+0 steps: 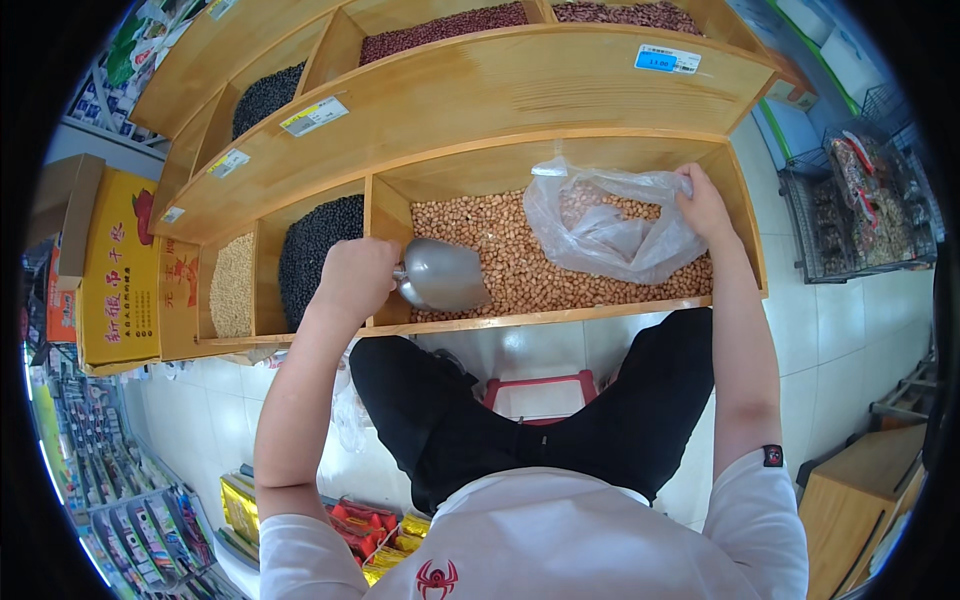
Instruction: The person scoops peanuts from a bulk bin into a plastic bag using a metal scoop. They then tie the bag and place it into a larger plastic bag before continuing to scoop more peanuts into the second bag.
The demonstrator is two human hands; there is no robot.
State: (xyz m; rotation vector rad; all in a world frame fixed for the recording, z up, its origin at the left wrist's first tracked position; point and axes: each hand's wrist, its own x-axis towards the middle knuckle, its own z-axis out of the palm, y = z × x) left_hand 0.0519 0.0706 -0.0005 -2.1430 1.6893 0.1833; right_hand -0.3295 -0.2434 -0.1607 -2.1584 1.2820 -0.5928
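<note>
My left hand (358, 280) is closed round the handle of a metal scoop (442, 274). The scoop's bowl rests at the left part of a wooden bin, its front edge against the tan peanuts (500, 240). On the right, my right hand (708, 206) pinches the rim of a clear plastic bag (640, 255). The bag lies over the peanuts with its mouth spread, and some peanuts show through or inside it; which, I cannot tell. A wooden divider (385, 215) stands beside my left hand, with black beans (320, 250) on its other side.
Pale yellow beans (233, 285) fill the leftmost compartment. Behind rises a higher wooden row (560, 85) with dark red beans (440, 30) and black ones. A yellow carton (120, 270) stands at the left, a wire basket (850, 210) of packets at the right. A red-framed stool (540, 390) is between my legs.
</note>
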